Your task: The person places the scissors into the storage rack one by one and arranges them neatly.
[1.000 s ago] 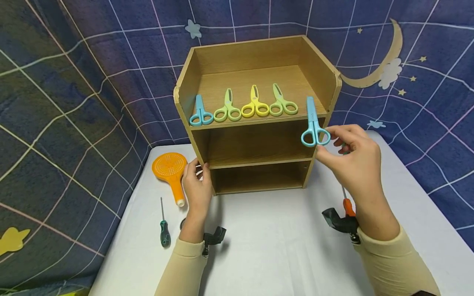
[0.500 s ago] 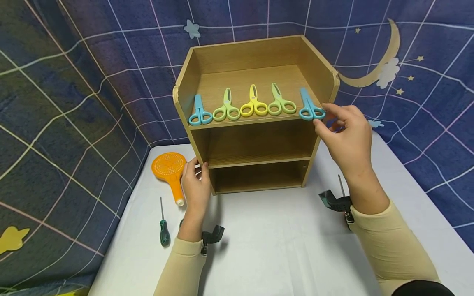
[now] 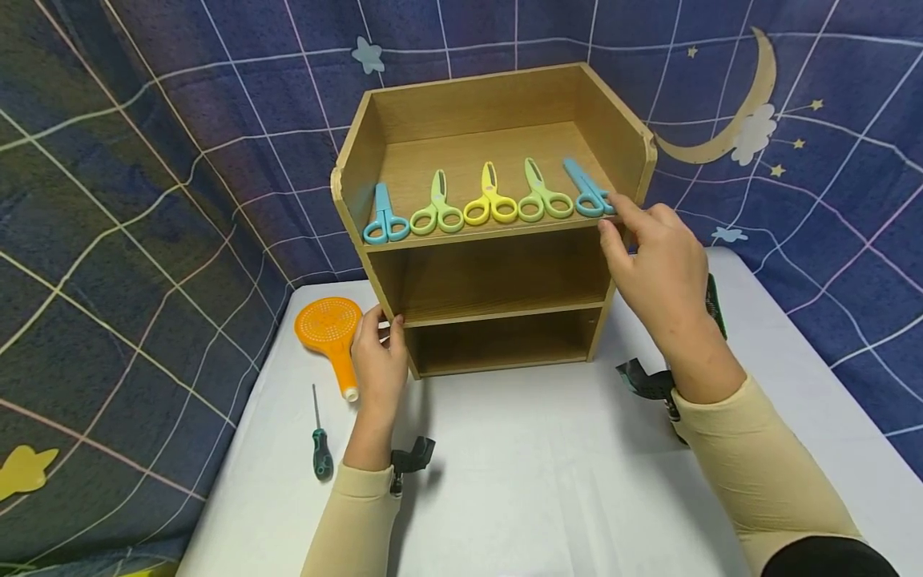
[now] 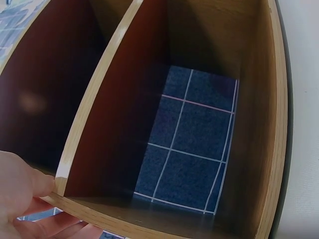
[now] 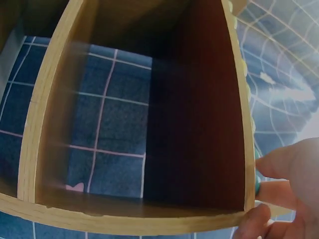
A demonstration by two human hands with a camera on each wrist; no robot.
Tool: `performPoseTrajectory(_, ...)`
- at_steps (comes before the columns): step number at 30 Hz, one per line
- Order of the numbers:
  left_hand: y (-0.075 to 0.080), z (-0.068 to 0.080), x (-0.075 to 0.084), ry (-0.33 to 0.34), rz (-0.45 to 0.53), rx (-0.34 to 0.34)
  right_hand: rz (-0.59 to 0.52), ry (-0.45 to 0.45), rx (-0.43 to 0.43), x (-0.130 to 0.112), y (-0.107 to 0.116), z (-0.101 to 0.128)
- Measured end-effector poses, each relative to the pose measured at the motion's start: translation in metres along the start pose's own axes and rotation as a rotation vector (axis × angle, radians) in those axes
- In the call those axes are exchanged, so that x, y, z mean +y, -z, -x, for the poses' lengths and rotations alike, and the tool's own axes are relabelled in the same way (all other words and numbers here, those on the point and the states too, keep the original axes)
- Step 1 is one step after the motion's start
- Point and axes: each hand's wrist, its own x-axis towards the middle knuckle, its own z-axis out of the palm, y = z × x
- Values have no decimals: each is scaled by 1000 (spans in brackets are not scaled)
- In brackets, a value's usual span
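In the head view the right hand pinches the handle loops of the blue scissors, which now lie on the top shelf of the wooden shelf unit at the right end of a row, beside the green scissors, the yellow scissors, a second green pair and a second blue pair at the far left. A second ago the blue scissors hung in the air in front of the unit's right edge; they have since been carried up and laid flat, so the placing looks all but done, with only the fingers left to let go. The left hand has not moved: it grips the unit's near left edge, steadying it on the white worktop. An orange strainer and a green screwdriver lie to the left. In the left wrist view the fingers curl round the shelf edge. In the right wrist view the fingertips press a sliver of blue handle at the shelf's front edge.
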Motion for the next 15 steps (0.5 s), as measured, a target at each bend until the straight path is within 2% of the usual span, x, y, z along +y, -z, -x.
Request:
performPoseTrajectory(5,1,3,0,2,19,6,27,29,20,-3,-1,1)
performPoseTrajectory(11,1,2,2,2,35,2,4,47,45,-3,3,5)
performPoseTrajectory(15,5,0,5,-8,16,-30,-17,73,103,5,12,17)
